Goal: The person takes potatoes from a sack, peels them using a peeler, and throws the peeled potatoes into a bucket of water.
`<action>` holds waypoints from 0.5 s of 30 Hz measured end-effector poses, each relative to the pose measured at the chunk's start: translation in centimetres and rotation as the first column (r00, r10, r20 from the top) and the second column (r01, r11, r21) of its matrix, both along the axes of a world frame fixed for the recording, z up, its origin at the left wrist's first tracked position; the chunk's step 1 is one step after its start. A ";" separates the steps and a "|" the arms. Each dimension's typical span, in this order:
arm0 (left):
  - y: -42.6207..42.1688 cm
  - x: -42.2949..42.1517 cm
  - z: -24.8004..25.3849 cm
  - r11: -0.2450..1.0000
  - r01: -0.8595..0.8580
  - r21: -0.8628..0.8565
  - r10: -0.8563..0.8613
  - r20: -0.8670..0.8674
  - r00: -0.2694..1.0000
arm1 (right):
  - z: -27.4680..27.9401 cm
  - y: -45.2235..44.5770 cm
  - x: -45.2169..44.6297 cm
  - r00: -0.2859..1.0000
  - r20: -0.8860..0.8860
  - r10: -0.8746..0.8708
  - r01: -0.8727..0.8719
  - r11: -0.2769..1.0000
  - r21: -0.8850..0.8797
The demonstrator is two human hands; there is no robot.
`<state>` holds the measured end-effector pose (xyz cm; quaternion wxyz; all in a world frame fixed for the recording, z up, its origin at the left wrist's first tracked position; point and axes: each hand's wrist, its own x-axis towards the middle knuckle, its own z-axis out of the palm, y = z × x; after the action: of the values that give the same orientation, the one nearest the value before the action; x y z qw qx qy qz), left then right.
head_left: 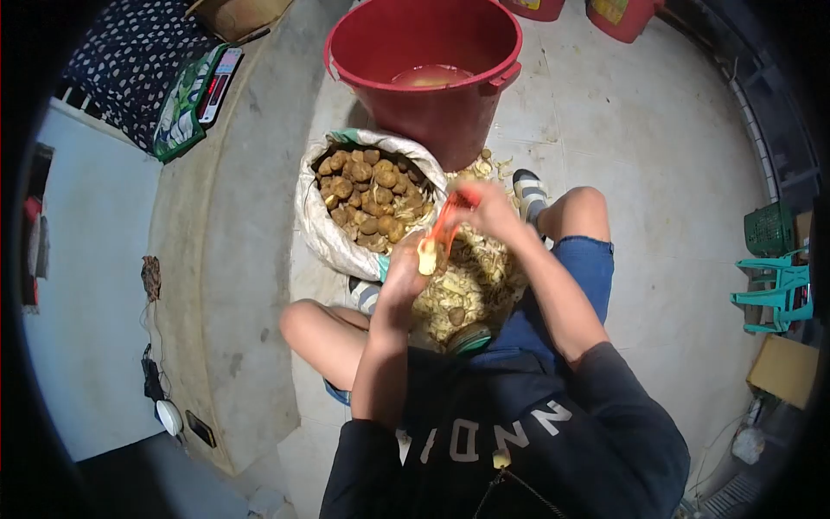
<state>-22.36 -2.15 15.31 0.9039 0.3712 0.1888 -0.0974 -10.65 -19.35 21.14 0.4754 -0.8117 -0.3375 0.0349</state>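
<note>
Orange-red plastic is showing at the right grip (493, 212), which is clamping the handle of a motion-blurred peeler (444, 223). The left grip (402, 272) is clamping a partly peeled potato (427, 258), its bared flesh looking smooth, rounded and pale yellow; the peeler is hanging right over it, and blur is hiding whether the two are touching.

Just beyond the left grip and to its left, a white woven sack (316, 229) with a rolled, green-marked rim is holding many brown potatoes (341, 186), roundish, knobbly and earthy, with pale shreds among them. Below both grips, a heap of thin, curling peelings (458, 290) is spreading, and a single brown potato (456, 317) is resting on its nearer side, beside a green rim (471, 339).

Farther beyond the grips, a deep red plastic tub (467, 112) is containing something pale low inside. Nearer the body than the grips, pale capitals, D and N among them, are standing out on a dark shirt (553, 467). Far left of the left grip, a digital scale (220, 85) is glowing red, its figures being too small for reading; far beyond the right grip, a red bucket (621, 24) is bearing an illegible yellow label (609, 9).
</note>
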 end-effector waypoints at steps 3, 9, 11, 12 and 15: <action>0.9 -0.5 0.2 0.999 0.030 -0.011 -0.030 -0.014 0.999 | -1.0 -0.6 2.2 0.949 -0.311 -0.052 0.122 0.969 0.212; -0.1 0.2 -0.4 0.997 -0.049 0.052 0.054 -0.091 0.994 | 0.3 -0.4 0.9 0.995 -0.072 0.066 -0.061 0.996 0.068; 0.6 -0.3 -0.6 0.999 -0.009 0.044 0.010 -0.001 1.000 | 0.0 -0.3 1.1 0.973 -0.223 -0.067 0.088 0.992 0.087; 0.7 -0.2 -0.5 0.998 -0.028 0.048 0.030 -0.051 0.998 | 0.1 -0.2 0.8 0.981 -0.196 -0.006 0.028 0.993 0.112; -0.6 -0.1 2.5 0.990 -0.125 0.062 0.129 -0.068 0.989 | 0.7 0.0 -1.5 0.981 -0.047 0.188 -0.185 0.981 0.062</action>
<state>-22.42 -2.77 17.86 0.8898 0.3807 0.2473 -0.0473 -12.16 -19.34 21.85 0.5019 -0.7614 -0.4002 0.0908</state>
